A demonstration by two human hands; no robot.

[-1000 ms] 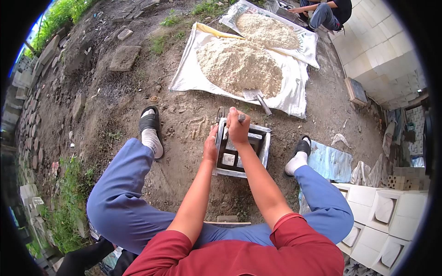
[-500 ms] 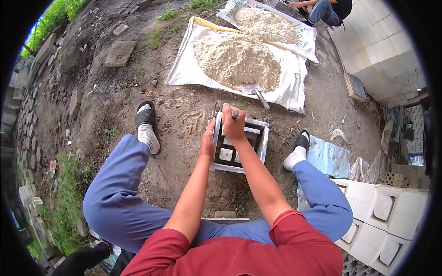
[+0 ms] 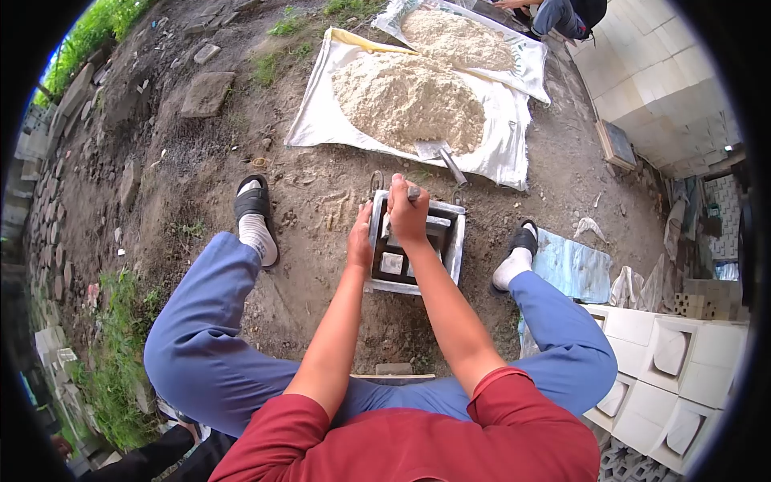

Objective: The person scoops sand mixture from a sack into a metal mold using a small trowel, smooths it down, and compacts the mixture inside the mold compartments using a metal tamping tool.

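Between my feet a square metal mould point(image 3: 458, 249) stands on the dirt, with block-shaped inserts inside its frame. My left hand point(image 3: 360, 237) lies along the mould's left wall, fingers straight and flat against it. Over the far left part of the mould, my right hand point(image 3: 408, 213) is closed around a short-handled tool point(image 3: 414, 194). The round grey end of its handle sticks out past my fist, and a pale blade-like part shows low on the left side. My right forearm hides some of the mould's interior.
Beyond the mould, a white sack sheet point(image 3: 317, 120) carries a pile of pale damp mix point(image 3: 409, 96) with a flat metal scoop point(image 3: 434, 151) at its edge. A second pile point(image 3: 458, 40) lies behind. Pale patterned blocks point(image 3: 634, 345) are stacked at right. A person point(image 3: 558, 16) crouches far right.
My right hand and the tool have shifted slightly to the right over the mould, and the tool's pale lower part shows more. The whole view has tilted a little. My left hand stays put.
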